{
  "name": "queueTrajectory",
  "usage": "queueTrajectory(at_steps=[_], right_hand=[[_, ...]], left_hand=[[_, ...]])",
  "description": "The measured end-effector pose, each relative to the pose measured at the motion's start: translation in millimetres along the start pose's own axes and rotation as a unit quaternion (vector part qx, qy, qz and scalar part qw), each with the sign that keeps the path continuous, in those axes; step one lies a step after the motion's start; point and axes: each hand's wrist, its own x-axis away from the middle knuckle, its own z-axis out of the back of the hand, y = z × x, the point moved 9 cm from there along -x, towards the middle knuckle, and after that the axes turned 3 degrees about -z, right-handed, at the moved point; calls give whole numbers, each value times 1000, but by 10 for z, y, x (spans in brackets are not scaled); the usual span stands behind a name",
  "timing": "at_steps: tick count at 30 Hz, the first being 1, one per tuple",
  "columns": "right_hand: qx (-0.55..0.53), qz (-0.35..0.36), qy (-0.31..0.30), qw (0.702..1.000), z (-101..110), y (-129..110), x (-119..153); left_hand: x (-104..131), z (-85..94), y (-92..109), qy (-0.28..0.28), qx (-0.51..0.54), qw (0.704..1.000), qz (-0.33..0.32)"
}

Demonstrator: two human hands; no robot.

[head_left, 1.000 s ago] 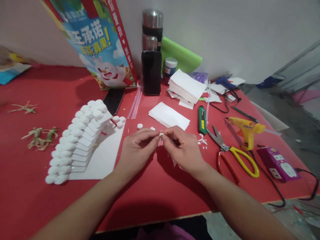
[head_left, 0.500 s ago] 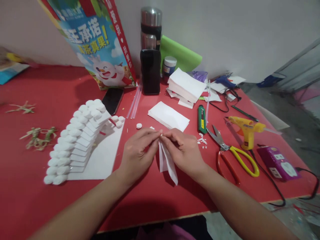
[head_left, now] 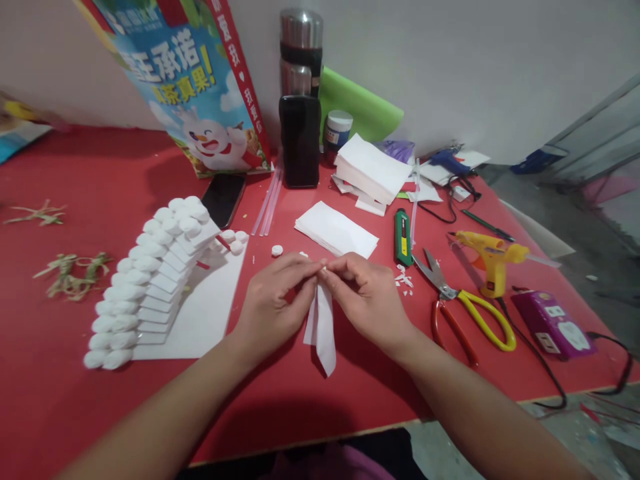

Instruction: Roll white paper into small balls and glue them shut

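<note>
My left hand (head_left: 280, 297) and my right hand (head_left: 370, 297) meet fingertip to fingertip at the middle of the red table (head_left: 280, 413). Both pinch the top of a folded white paper (head_left: 323, 330), whose loose end hangs down between them. Just beyond my fingers lies a stack of white paper sheets (head_left: 337, 230). A small white round piece (head_left: 277, 251) rests past my left hand. To the left, rows of white round pieces (head_left: 125, 293) with layered white card strips stand on a white board (head_left: 210, 327).
Right of my hands are scissors (head_left: 450, 293), a green cutter (head_left: 403, 237), a yellow glue gun (head_left: 493, 257) and a purple box (head_left: 553, 323) with cables. Behind stand a phone (head_left: 300, 143), a flask (head_left: 301, 47), a jar (head_left: 337, 133) and a printed bag (head_left: 200, 93).
The hanging end of the paper has swung left and turned between my hands. My hands stay pinched at nearly the same place; the view has shifted slightly.
</note>
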Motion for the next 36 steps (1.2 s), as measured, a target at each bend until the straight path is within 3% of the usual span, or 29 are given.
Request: queueTrajectory(at_steps=[16,20,24,31,34,36], right_hand=[[7,-15,-20,1000,-67,15,-15],[-61,-24,-41,997,-18,49,-58],[-138,-46,-77,986,-19,69,-92],[-137,-65,-84,985,-17,56,-94],[-208,-114,-90,967,-51,118,-103],[-312,-187,-117,924,-154,215,-84]], left_hand=[[4,-13,-128,-2,76,991,108],[-9,-61,-168,-18,129,983,131],[40,-98,-286,1,204,959,196],[67,-95,-363,13,219,946,241],[43,-42,-330,24,193,956,220],[45,-9,-326,31,180,958,220]])
